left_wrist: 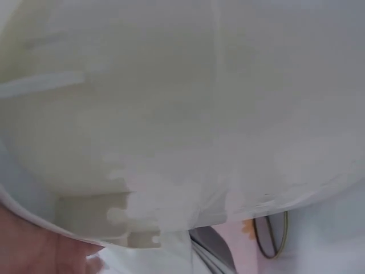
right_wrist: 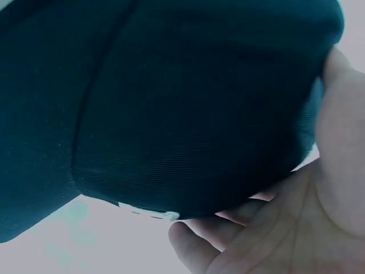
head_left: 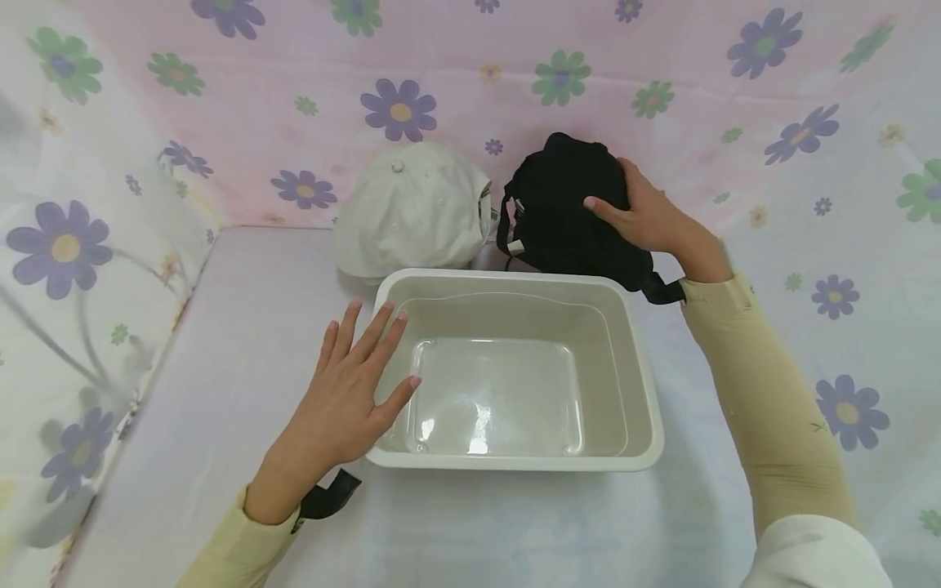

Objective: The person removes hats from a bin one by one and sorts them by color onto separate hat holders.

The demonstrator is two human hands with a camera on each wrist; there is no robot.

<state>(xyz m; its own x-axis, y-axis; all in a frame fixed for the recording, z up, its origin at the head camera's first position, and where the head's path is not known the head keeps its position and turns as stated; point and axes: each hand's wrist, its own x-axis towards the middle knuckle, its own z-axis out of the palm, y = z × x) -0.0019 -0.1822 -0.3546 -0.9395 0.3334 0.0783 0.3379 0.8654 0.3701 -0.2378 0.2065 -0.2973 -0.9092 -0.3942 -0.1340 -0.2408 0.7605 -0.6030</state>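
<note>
A black cap (head_left: pixel 569 204) stands behind the basin's right half, against the flowered backdrop. My right hand (head_left: pixel 650 216) grips its right side, thumb on the near face and the other fingers behind; the right wrist view shows several fingers (right_wrist: pixel 197 245) along the cap's edge. Left of it sits a pale off-white cap (head_left: pixel 415 208), its back strap facing the black one. My left hand (head_left: pixel 345 400) spreads its fingers over the left rim of a cream plastic basin (head_left: pixel 515 463) and holds nothing. That basin's wall (left_wrist: pixel 171 114) fills most of the left wrist view.
A pale sheet (head_left: pixel 243 343) covers the table under the basin. Flowered cloth walls (head_left: pixel 243 106) rise at the back and on both sides, close behind the caps. Dark straps (head_left: pixel 331 494) hang at my wrists.
</note>
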